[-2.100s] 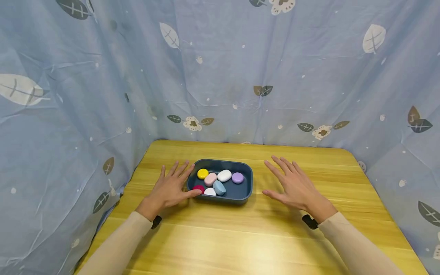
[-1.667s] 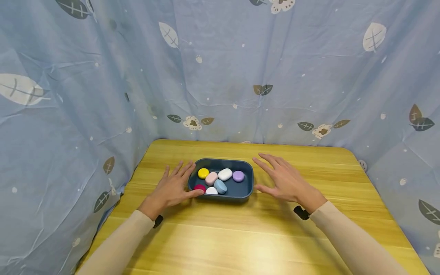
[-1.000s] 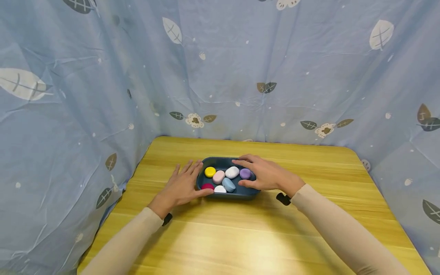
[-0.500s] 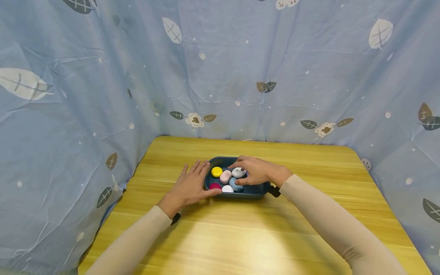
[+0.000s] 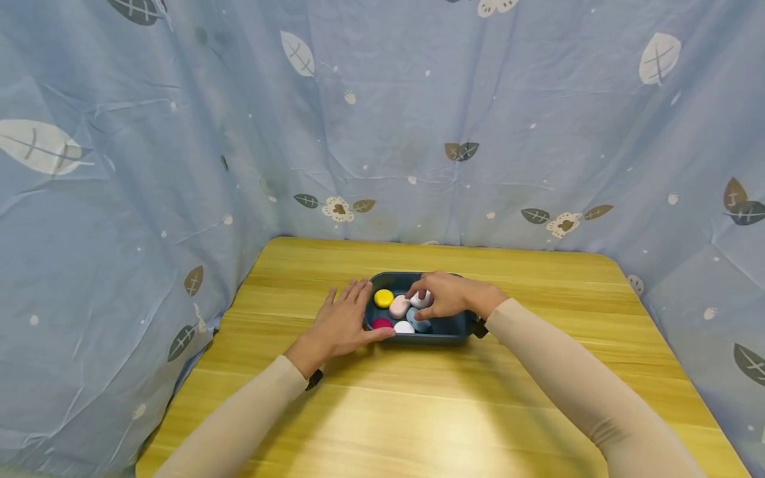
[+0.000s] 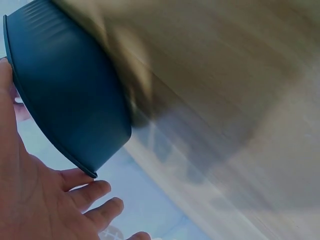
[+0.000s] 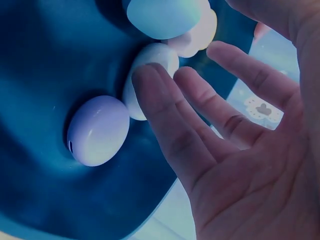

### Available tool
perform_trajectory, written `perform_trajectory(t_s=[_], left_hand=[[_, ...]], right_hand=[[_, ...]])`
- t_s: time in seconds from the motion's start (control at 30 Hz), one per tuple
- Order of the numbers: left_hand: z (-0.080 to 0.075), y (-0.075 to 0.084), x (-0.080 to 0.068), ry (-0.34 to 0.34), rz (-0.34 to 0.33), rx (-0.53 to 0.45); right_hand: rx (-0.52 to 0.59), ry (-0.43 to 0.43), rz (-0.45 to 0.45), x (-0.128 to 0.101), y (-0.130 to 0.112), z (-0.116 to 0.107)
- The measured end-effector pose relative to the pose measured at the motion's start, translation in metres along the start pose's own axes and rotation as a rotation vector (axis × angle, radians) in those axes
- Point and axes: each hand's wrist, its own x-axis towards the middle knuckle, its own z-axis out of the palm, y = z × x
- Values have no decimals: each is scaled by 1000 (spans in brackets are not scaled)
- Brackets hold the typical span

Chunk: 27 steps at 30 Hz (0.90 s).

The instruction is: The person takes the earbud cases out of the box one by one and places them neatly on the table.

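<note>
A dark blue tray is seen on the wooden surface, holding yellow, pink, white, red and pale blue pebbles, plus a lilac one visible only in the right wrist view. The left hand is laid flat with spread fingers against the tray's left wall. The right hand is curled over the tray, its fingertips touching the white pebble; a firm pinch cannot be confirmed.
</note>
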Motion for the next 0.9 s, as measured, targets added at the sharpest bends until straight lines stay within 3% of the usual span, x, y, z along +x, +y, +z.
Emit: perform_trajectory(t_s=[0.9], left_hand=[[-3,-1,2,-37,3,-9]], right_hand=[[94,-103,21,18,10,3]])
